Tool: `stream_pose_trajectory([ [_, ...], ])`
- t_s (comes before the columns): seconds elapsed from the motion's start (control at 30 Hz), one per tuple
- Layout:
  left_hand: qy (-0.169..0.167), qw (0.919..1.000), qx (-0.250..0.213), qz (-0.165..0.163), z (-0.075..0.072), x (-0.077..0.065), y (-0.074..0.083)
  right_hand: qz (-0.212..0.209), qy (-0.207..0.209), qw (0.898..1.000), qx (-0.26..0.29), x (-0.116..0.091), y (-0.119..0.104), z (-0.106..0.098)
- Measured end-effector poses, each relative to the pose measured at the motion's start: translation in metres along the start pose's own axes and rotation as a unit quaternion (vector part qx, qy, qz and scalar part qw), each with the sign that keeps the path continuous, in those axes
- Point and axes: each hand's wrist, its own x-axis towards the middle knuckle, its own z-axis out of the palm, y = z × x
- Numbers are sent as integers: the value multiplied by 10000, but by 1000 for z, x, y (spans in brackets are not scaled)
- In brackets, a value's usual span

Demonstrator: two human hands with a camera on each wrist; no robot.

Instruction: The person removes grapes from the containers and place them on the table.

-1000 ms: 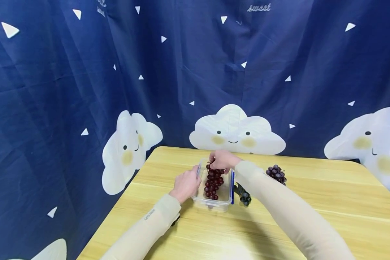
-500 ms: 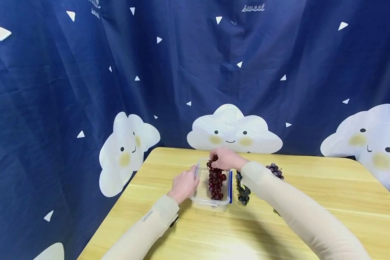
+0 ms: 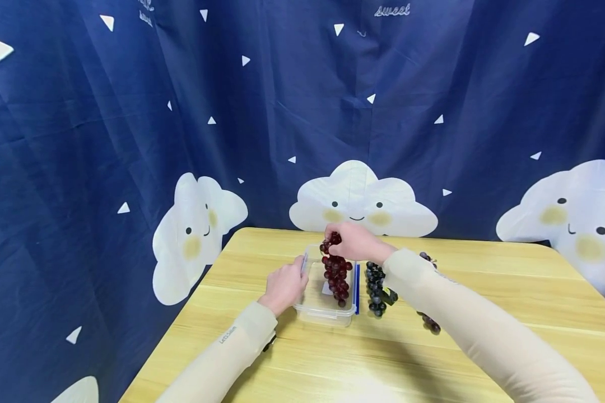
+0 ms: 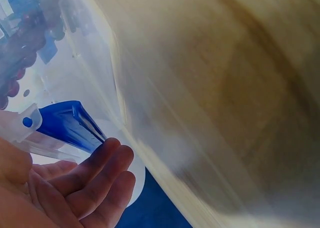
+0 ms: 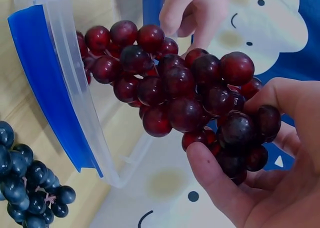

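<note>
A bunch of dark red grapes (image 3: 338, 274) hangs from my right hand (image 3: 355, 243), its lower end over the clear plastic food container (image 3: 327, 316). In the right wrist view, thumb and fingers (image 5: 212, 175) grip the top grapes of the bunch (image 5: 182, 83). My left hand (image 3: 284, 285) holds the container's left wall at the rim. The left wrist view shows its fingers (image 4: 107, 175) outside the wall, beside a blue clip (image 4: 70, 123). Another blue clip (image 3: 358, 288) hangs down on the container's right side.
Right of the container lies a bunch of black grapes (image 3: 375, 291) with a dark leaf. Further right, more dark grapes (image 3: 430, 323) are partly hidden behind the right sleeve (image 3: 464, 313). The wooden table (image 3: 302, 369) meets a dark blue cloud-print curtain (image 3: 302, 101) at the back.
My right hand has risen, lifting the red grapes higher out of the container. The left hand keeps its hold on the rim. More of the black grapes shows beside the right sleeve.
</note>
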Motion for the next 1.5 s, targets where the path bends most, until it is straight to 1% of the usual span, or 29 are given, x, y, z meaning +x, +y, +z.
stream_pose_trajectory([
  [0.17, 5, 10000, -21, 31, 0, -1, 0, -104, 162, 9998, -70, -6, -2, -6],
  [0.37, 11, 10000, -47, 35, 0, -1, 0, -271, 560, 9980, -69, -14, -3, -17],
  [0.57, 30, 10000, -1, 71, 0, 1, -1, -181, 782, 9967, 98, -20, 0, -26],
  [0.73, 22, 10000, 5, 72, 1, 1, -1, -90, 949, 9952, 221, -26, 1, -39],
  [0.87, -1, 10000, -32, 65, 1, 1, -1, -64, 1028, 9944, 220, -30, 2, -48],
  [1.13, 24, 9999, -36, 93, 0, 1, -1, -7, 1082, 9940, 159, -39, 9, -61],
  [1.23, 25, 9999, -20, 105, 0, 2, -1, 46, 1104, 9937, 176, -44, 11, -67],
  [1.5, -48, 10000, -24, 76, 0, 2, -1, 253, 1157, 9929, -102, -65, 24, -81],
])
